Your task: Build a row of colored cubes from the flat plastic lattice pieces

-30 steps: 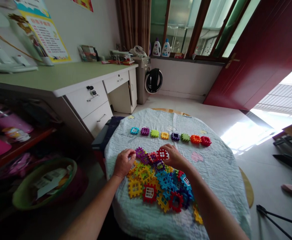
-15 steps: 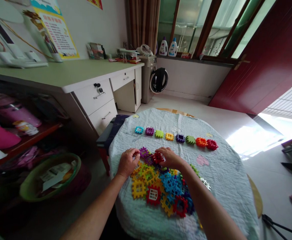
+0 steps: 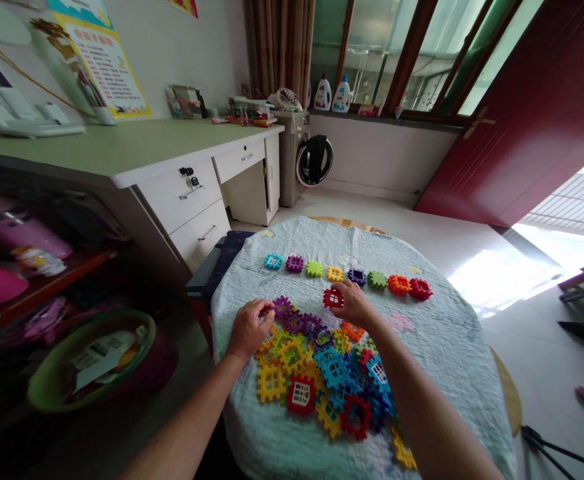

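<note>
My right hand [image 3: 353, 303] grips a red block [image 3: 333, 298] between the loose pile and a row of coloured blocks. My left hand [image 3: 250, 328] rests at the pile's left edge, beside purple pieces [image 3: 285, 307], its fingers curled together; whether they pinch anything is too small to tell. Yellow [image 3: 271, 383], blue [image 3: 333, 367] and red pieces [image 3: 301, 393] lie heaped in front of me. Behind them the row runs from a light blue block [image 3: 273, 261] at the left to an orange [image 3: 399, 284] and a red block [image 3: 421, 289] at the right.
A pale patterned cloth [image 3: 452, 360] covers the round table. A dark stool [image 3: 207, 267] touches its left side. Further left are a basket [image 3: 145, 347] and a desk [image 3: 162, 143]. A washing machine [image 3: 289, 160] and a red door [image 3: 512, 127] stand behind.
My right hand has lifted away from the pile toward the row, carrying the red block. An orange piece and others in the pile now show. My left hand has barely moved.
</note>
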`<state>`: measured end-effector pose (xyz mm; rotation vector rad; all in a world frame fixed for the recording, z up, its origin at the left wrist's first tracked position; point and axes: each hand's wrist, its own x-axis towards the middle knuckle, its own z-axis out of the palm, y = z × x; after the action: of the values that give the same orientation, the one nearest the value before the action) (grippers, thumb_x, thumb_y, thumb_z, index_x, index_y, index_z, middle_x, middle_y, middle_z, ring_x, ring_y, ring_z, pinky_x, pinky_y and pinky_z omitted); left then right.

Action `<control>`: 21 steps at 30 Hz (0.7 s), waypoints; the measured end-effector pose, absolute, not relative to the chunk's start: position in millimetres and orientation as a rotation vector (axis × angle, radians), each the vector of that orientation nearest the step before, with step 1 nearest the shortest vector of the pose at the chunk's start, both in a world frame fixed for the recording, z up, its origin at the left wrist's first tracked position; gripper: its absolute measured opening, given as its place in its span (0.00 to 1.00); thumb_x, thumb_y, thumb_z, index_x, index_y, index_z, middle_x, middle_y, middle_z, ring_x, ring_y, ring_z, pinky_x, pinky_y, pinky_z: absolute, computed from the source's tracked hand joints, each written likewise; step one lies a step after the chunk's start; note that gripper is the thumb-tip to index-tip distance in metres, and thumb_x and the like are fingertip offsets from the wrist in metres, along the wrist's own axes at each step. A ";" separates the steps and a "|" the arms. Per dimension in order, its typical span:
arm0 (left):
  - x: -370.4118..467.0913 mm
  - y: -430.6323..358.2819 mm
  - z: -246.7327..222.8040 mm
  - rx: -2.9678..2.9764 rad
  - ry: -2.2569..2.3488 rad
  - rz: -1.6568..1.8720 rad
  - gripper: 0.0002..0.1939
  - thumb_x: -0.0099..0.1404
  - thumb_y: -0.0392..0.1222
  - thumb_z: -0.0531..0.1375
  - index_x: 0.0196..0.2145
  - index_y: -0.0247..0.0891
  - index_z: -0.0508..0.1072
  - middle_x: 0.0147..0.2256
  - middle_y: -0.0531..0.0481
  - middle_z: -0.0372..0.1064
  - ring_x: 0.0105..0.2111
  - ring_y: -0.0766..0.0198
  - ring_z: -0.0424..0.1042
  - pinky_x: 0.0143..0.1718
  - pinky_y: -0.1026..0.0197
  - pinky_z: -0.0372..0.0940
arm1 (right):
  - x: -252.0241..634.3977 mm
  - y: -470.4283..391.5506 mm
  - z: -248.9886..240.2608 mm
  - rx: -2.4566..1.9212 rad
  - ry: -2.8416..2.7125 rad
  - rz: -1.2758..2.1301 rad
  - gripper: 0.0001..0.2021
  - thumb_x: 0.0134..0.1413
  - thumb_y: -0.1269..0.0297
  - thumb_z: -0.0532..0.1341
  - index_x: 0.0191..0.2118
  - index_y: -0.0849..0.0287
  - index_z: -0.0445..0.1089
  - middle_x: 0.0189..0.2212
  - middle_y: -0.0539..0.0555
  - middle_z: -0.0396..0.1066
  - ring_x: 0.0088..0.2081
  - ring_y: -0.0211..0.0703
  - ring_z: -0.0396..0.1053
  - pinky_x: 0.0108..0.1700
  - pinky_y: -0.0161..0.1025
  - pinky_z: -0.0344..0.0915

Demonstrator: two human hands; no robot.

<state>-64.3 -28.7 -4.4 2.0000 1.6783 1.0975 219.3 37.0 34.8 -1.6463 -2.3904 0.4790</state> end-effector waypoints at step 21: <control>-65.9 -26.8 -8.1 2.008 1.677 1.102 0.08 0.63 0.43 0.54 0.34 0.39 0.73 0.33 0.48 0.73 0.35 0.58 0.72 0.42 0.56 0.68 | 222.6 37.2 25.5 -1.767 -2.473 0.538 0.20 0.44 0.60 0.65 0.45 0.57 0.72 0.45 0.58 0.66 0.45 0.48 0.61 0.45 0.41 0.57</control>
<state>-65.9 -26.8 -8.1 2.0082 1.6775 1.1023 222.6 37.2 25.5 -1.7674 -2.4733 0.5383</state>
